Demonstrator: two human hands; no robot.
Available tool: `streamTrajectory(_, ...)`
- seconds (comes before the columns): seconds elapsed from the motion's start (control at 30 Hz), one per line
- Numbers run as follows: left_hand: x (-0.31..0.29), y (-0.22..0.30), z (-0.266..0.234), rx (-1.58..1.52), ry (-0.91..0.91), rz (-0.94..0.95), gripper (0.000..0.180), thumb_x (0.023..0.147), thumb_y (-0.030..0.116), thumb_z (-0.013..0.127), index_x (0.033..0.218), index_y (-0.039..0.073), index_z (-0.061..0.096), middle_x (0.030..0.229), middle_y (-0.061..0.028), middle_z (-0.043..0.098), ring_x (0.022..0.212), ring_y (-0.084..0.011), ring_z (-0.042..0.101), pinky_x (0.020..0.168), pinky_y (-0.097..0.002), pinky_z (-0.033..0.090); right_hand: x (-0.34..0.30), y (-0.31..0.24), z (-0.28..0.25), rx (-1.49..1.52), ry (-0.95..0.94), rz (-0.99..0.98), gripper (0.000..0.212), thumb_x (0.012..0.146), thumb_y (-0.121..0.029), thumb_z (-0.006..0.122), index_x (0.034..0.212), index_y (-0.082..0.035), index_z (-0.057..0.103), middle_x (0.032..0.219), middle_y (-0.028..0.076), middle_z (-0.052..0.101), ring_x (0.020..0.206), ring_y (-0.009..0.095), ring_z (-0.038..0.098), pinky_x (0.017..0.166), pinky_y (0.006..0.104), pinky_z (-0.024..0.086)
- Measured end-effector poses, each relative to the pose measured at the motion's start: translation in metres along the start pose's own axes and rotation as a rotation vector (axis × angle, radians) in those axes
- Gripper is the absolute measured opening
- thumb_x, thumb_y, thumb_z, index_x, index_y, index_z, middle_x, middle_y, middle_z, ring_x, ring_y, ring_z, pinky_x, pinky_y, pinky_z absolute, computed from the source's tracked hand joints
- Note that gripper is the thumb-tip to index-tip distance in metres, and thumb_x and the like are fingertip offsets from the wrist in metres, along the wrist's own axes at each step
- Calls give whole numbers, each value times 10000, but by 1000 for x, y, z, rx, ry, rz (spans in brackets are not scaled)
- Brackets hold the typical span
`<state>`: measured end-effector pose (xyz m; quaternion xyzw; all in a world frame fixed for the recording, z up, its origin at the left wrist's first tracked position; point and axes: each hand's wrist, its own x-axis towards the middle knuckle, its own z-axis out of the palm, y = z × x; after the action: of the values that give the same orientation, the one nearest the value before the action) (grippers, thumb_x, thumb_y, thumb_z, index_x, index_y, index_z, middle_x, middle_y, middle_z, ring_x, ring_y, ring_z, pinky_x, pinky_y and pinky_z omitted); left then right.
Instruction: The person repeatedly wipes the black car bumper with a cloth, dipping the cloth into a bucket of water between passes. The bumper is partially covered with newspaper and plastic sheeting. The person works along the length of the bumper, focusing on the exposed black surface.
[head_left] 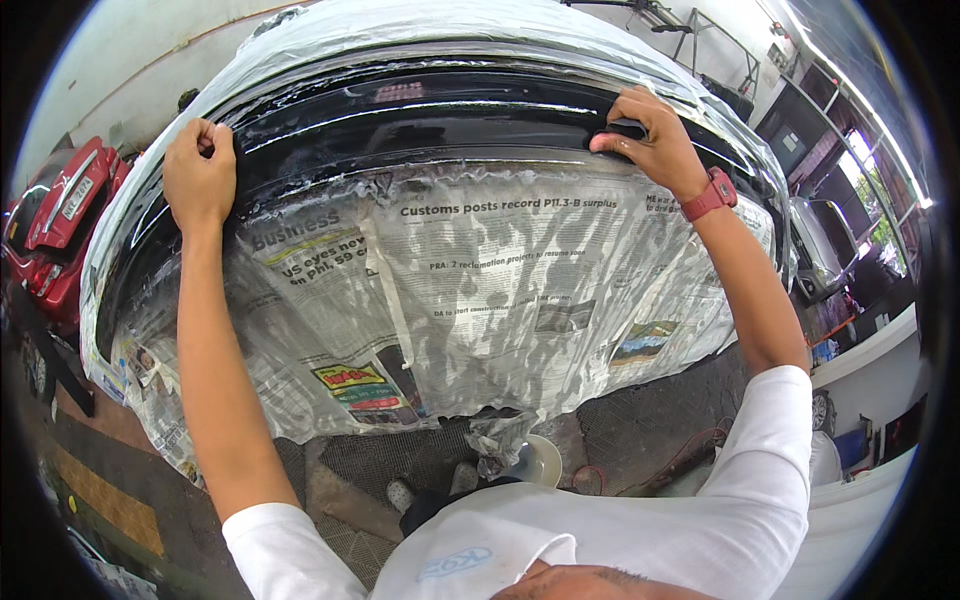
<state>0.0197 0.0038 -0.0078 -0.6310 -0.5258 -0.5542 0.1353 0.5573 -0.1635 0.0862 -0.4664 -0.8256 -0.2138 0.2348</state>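
A glossy black, wet-looking car panel (470, 122) curves across in front of me. Newspaper sheets (490, 250), wet and wrinkled, hang below it as masking. My left hand (200, 172) is at the panel's left end, its fingers curled into a pinch; whatever they hold is too small to tell. Over the right part of the panel is my right hand (648, 140), a red watch (708, 195) on its wrist. Its fingers bend toward the thumb, with dark showing between them, and I cannot make out what they grip.
White masking sheeting (480, 22) covers the car beyond the panel. A pale bucket (542, 462) stands on the floor below the newspaper, near my feet. A red car (62, 225) is at the left, and a silver vehicle (822, 245) at the right beside a white ledge (866, 345).
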Motion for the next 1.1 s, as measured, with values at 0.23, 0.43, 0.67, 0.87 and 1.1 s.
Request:
streamTrajectory(0.23,1,-8,-3,-12,-28,-29,268,997,323,687,940,62,705,915,-104,729,941,-304,692,878,-446,538,101,-97,67,105,53,-254,524,833,-522,877,936,-53,667,918,122,653,954,370,648,858,466,531)
streamTrajectory(0.43,0,5,0,-1,25,5,291,1013,319,693,955,34,694,892,-119,715,873,-292,683,835,-423,532,4,-12,0,-51,-51,104,553,825,-558,871,980,-54,704,975,98,716,983,335,700,895,456,548)
streamTrajectory(0.67,-2,5,-10,28,-8,-6,259,971,303,702,902,53,693,901,-114,728,930,-330,686,857,-467,538,127,-138,95,57,64,-259,525,836,-547,866,1027,-70,758,982,78,716,1053,327,686,956,479,528)
streamTrajectory(0.87,0,-1,-13,-7,-7,0,272,1008,310,677,943,45,683,925,-115,718,934,-312,680,878,-447,529,47,-58,33,-3,42,-42,537,814,-543,878,947,-52,704,928,99,680,939,328,672,862,443,534)
streamTrajectory(1.1,-1,10,-9,30,-25,-34,240,964,300,703,909,66,706,937,-111,753,974,-338,705,883,-486,541,106,-119,86,71,148,-192,499,827,-534,883,962,-78,733,914,81,697,987,322,676,913,451,530)
